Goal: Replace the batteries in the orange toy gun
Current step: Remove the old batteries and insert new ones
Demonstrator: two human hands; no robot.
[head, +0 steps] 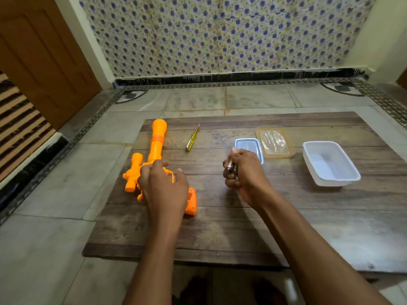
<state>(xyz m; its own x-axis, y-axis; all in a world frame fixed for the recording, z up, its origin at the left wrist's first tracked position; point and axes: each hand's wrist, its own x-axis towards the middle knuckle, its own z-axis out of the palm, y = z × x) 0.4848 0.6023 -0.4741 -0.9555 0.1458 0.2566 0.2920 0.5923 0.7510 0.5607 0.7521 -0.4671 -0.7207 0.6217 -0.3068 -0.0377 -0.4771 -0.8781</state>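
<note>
Now left grip (163, 186) rests loose on gun (157, 139); right grip (244, 170) clasps batteries (230, 167).

**Our count on the table**

We count one orange toy gun (154, 159), one yellow screwdriver (192, 138), two open containers (330, 164) (248, 148), one orange-rimmed lid (275, 142), and two hands (164, 186) (244, 170). The batteries (231, 167) in one hand we cannot count.

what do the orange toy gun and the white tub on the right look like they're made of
Orange toy gun: apparently moulded plastic, glossy, with highlights along its barrel. White rectangular tub: looks like thin, translucent, matte plastic with a rolled rim.
</note>
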